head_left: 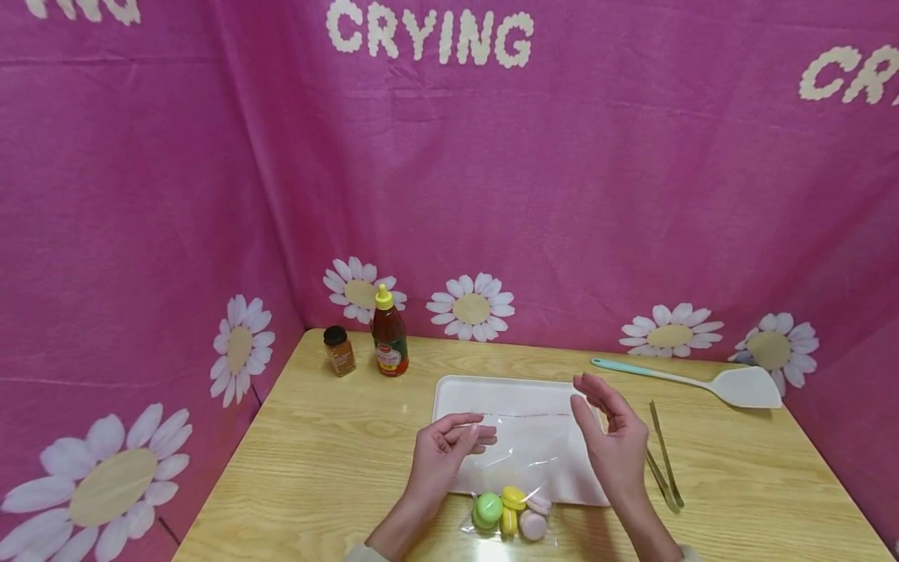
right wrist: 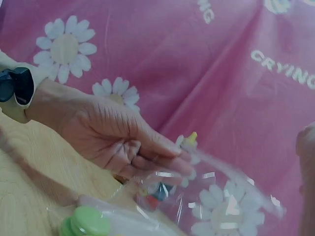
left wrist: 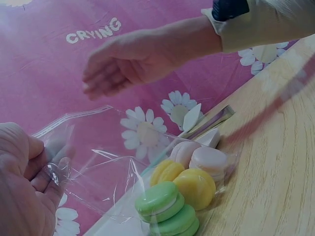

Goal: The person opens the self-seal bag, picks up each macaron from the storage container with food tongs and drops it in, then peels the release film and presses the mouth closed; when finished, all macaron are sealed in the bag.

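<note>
A clear zip-top plastic bag (left wrist: 110,179) is held upright over the white tray (head_left: 446,394), its zip edge at the top. Green macarons (left wrist: 158,200), yellow macarons (left wrist: 196,188) and pale lilac macarons (left wrist: 209,160) lie in the bottom of it. My left hand (head_left: 441,454) pinches the bag at its upper left side. On the other side, my right hand (head_left: 616,445) is raised near the tray's right edge, fingers extended and apart from the bag. That hand looks blurred in the left wrist view.
Metal tongs (head_left: 666,453) lie right of the tray. A white spatula (head_left: 747,388) with a mint handle lies at the back right. Toward the back left stand a red sauce bottle (head_left: 390,343) with a yellow cap and a small spice jar (head_left: 341,357). Pink cloth (head_left: 435,172) surrounds the table.
</note>
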### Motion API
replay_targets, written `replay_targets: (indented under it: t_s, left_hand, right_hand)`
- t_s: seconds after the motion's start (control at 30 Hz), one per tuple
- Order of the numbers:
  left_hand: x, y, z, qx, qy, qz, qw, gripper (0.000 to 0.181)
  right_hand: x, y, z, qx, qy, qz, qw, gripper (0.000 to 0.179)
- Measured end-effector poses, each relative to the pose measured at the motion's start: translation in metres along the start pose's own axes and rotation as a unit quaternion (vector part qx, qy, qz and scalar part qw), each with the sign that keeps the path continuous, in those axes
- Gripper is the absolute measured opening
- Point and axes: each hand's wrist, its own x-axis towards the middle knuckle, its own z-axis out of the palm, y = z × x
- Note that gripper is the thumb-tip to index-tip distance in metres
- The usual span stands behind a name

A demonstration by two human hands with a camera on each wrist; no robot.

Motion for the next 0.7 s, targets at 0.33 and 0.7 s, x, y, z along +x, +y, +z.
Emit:
replay_targets:
  t_s: [0.33,0.7]
  left_hand:
    - [0.001,-0.002,-0.001,-0.004,-0.004,0.014,0.9999,0.038]
    - [0.0,-0.002,0.001,-0.024,0.013,0.01,0.9996,0.03]
  right_hand:
    - [-0.007,-0.008,0.038,-0.117,-0.127,-0.263,0.9491,0.031]
    - [-0.022,0.001,0.062,-0.191,-0.22,-0.274,0.9165,0.021]
